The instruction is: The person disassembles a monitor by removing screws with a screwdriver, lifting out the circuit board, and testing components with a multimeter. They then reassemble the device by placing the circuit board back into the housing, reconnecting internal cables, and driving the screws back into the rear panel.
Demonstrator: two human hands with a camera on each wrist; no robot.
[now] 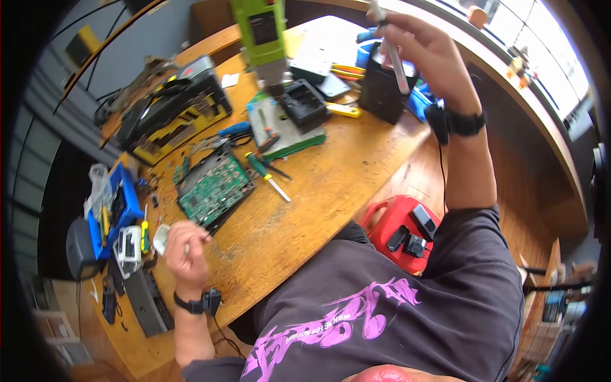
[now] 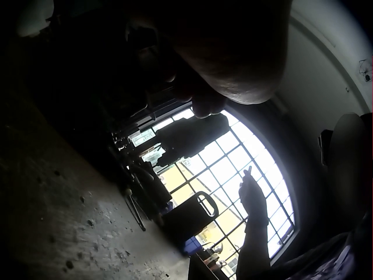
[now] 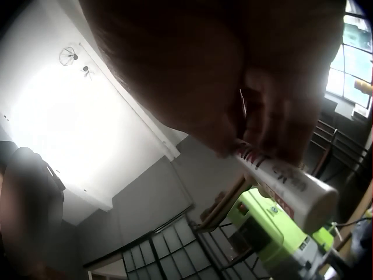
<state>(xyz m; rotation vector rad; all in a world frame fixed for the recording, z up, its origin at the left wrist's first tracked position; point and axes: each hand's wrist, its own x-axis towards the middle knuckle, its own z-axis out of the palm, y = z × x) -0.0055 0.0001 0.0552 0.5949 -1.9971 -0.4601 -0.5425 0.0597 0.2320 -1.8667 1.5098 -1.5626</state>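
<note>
Raised high over the far right side of the table, my right hand [image 1: 434,60] grips a slim white paint marker [image 1: 396,63] with its end pointing down. In the right wrist view, the fingers wrap round the marker [image 3: 294,189], which bears printed lettering. My left hand [image 1: 186,254] is at the near left of the table, its fingers loosely curled with nothing seen in them. Beside it is a small rounded white item [image 1: 161,239]. An opened device with a green circuit board [image 1: 216,188] lies just beyond that hand.
A green-handled screwdriver [image 1: 258,167] lies mid-table. Behind it are a lime-green machine [image 1: 261,44], a black battery charger [image 1: 304,105] and a black box [image 1: 380,95]. A tool bag [image 1: 184,121] and blue bin [image 1: 127,194] stand left; a red stool [image 1: 388,219] is below.
</note>
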